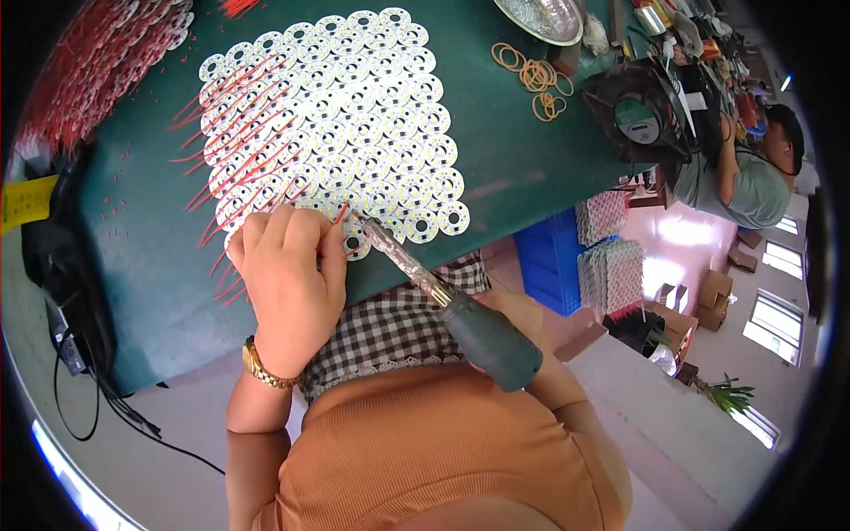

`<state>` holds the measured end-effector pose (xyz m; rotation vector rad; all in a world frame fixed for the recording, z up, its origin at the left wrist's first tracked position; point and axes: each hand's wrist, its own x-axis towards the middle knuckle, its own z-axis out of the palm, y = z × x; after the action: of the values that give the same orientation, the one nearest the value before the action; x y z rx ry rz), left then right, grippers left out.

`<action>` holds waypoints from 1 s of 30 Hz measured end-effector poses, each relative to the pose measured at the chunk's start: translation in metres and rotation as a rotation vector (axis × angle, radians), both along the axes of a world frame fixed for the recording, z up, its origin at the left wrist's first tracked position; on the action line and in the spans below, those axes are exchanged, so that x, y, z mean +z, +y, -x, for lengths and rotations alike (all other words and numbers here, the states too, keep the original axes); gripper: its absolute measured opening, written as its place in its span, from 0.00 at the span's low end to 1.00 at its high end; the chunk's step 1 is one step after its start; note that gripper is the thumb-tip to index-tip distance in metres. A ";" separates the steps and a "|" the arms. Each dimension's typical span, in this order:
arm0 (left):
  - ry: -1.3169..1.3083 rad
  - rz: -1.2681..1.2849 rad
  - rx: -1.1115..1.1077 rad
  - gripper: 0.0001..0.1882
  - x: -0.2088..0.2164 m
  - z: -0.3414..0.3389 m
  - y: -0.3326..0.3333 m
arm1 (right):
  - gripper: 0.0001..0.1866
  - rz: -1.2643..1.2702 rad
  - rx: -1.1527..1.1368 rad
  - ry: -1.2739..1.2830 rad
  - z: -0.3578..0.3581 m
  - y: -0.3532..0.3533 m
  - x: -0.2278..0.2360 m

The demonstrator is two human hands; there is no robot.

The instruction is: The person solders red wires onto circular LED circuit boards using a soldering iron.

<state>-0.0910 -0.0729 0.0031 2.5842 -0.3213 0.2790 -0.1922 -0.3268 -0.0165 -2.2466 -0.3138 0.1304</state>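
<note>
A panel of joined round white LED boards point(363, 97) lies on the green work table point(505, 177). Thin red wires point(243, 181) stick out from its left part. Over the panel's near edge, my left hand point(288, 265) is closed, thumb and forefinger pinching a short red wire point(341, 212). My right hand point(521, 317) grips the dark green handle of a soldering iron point(491, 341), which partly hides the fingers. The iron's tip meets the board area beside the pinched wire; whether they touch, I cannot tell.
Wired board panels point(106, 62) are piled at far left. Rubber bands point(536, 75), a metal bowl point(549, 18) and a black fan point(637, 115) occupy the right side. A blue crate point(544, 261) stands below the table edge. Another person point(744, 181) sits at far right.
</note>
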 end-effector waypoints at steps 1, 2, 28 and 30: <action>0.005 0.001 -0.005 0.06 0.000 0.000 0.000 | 0.16 -0.018 0.035 0.047 0.005 -0.003 -0.004; 0.004 0.001 -0.002 0.06 0.000 0.000 0.000 | 0.17 -0.038 0.072 0.096 0.008 -0.004 -0.006; -0.016 0.135 0.010 0.06 0.000 -0.005 0.008 | 0.11 -0.048 -0.183 0.430 0.000 0.013 0.005; 0.004 0.118 0.024 0.06 0.000 -0.004 0.006 | 0.11 0.113 0.020 0.199 -0.006 0.010 0.003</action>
<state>-0.0874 -0.0665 0.0032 2.4737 -0.2646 0.2921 -0.1863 -0.3171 -0.0133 -2.3190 -0.2260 0.3879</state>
